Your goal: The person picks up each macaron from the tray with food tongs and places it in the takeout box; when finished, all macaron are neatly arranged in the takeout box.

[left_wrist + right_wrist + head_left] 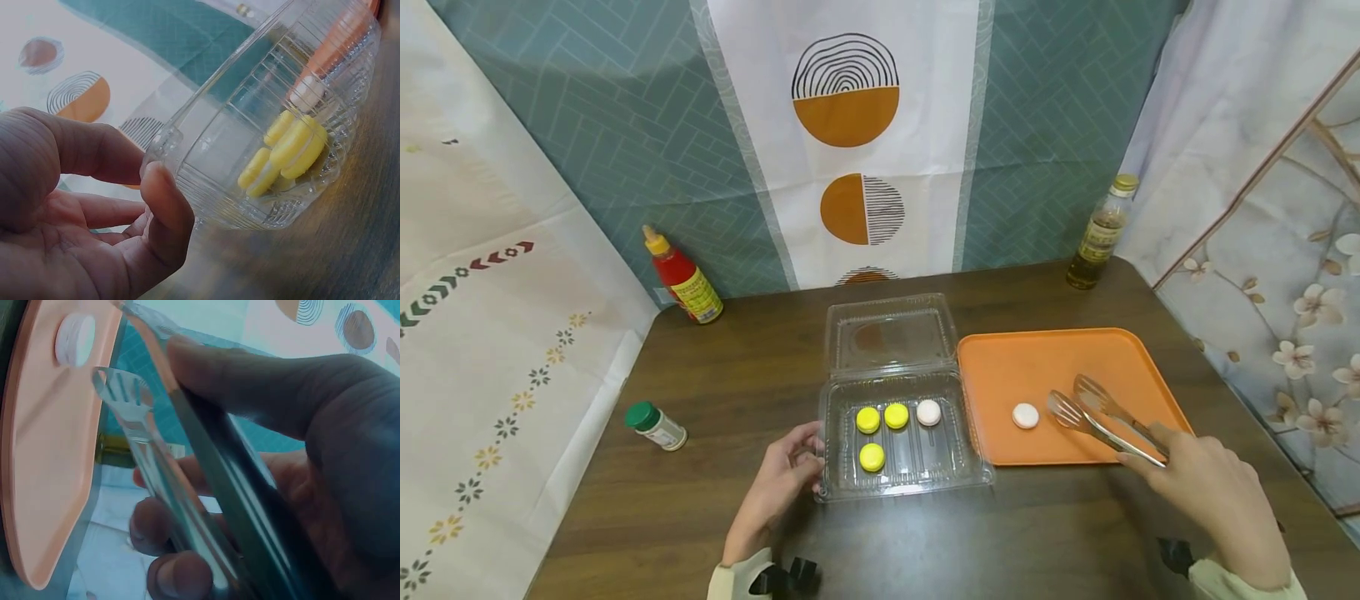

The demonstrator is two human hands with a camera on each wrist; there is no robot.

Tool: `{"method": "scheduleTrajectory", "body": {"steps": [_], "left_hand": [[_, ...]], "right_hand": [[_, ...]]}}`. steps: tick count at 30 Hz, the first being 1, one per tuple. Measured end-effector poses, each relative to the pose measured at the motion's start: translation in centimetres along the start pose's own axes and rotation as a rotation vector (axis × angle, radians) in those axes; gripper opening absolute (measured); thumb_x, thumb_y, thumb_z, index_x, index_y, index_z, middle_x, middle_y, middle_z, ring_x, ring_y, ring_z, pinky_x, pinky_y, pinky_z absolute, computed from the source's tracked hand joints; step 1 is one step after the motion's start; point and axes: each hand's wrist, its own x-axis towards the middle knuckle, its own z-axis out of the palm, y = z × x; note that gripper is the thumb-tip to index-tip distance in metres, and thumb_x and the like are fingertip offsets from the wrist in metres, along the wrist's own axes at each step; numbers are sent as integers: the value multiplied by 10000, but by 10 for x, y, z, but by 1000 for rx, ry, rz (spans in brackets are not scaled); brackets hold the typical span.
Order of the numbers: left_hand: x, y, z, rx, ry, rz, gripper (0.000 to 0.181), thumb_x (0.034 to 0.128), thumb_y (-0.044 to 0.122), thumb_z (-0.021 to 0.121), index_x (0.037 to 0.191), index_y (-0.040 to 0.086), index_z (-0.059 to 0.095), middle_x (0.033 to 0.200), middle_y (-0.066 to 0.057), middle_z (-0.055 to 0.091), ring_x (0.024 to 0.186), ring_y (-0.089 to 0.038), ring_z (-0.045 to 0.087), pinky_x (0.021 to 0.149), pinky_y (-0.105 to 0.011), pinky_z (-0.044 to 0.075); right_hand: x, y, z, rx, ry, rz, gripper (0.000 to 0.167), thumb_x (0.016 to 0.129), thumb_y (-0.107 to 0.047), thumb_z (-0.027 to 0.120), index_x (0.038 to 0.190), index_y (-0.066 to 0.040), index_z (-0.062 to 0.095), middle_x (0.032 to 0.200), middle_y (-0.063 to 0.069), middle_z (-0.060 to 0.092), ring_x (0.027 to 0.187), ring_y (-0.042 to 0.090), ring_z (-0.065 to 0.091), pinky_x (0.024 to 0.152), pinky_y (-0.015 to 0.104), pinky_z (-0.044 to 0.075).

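Observation:
My left hand (786, 471) pinches the left rim of the clear plastic box (902, 482) between thumb and finger; the left wrist view shows this grip (150, 169). Inside the box are several macarons: yellow ones (872, 457) at the left and a white one (928, 412) to their right. Metal tongs (1101, 427) are held in my right hand (1213, 492), their tips apart above the orange tray (1037, 354). Left of the tips, one white macaron (1026, 416) lies on the tray. In the right wrist view, thumb and fingers wrap the tongs (206, 469).
The box's lid (891, 333) lies folded back behind it. A red sauce bottle (685, 279) stands at the back left, a green-capped jar (657, 426) at the left, and an oil bottle (1099, 237) at the back right, all on the brown table (737, 358).

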Motion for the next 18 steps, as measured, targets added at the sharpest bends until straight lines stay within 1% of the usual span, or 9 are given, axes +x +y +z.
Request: {"method": "scheduleTrajectory", "body": {"steps": [2,4,9,14,16,18], "left_hand": [[0,0,0,3,0,-1,561,833,-171,521,1390,-147,463,1022,-191,523,602,-151,510,510,-246,496],[0,0,0,5,0,-1,558,834,-170,521,1388,-148,464,1020,-191,524,601,-150,510,509,-250,498],[0,1,0,13,-8,4,554,840,-164,523,1391,-145,464,1023,-195,528,596,-156,517,513,-262,502],[-1,1,-1,24,-17,6,536,859,-152,530,1391,-138,466,1027,-196,529,599,-157,521,525,-262,510],[-1,0,-1,30,-17,7,530,864,-149,533,1390,-136,468,1027,-195,531,600,-157,523,528,-260,511],[-1,1,-1,34,-17,8,528,867,-149,534,1391,-135,468,1027,-194,531,600,-157,523,529,-260,511]], "right_hand": [[0,2,1,-2,-11,5,506,916,-506,689,1098,-34,655,714,99,604,615,355,591,447,532,414],[0,4,2,2,-25,6,502,911,-500,699,1088,-30,666,714,95,604,612,346,589,448,536,413],[1,7,3,20,-82,5,536,914,-467,707,1159,8,668,742,78,613,616,297,582,446,516,415],[1,9,3,13,-94,-7,479,916,-390,722,1165,15,665,793,142,639,667,362,611,473,556,424],[1,9,4,7,-93,-11,474,912,-370,728,1172,20,664,806,169,643,680,386,616,483,570,426],[1,9,4,3,-102,-13,508,910,-362,729,1209,42,651,830,198,654,694,397,622,491,571,432]]}}
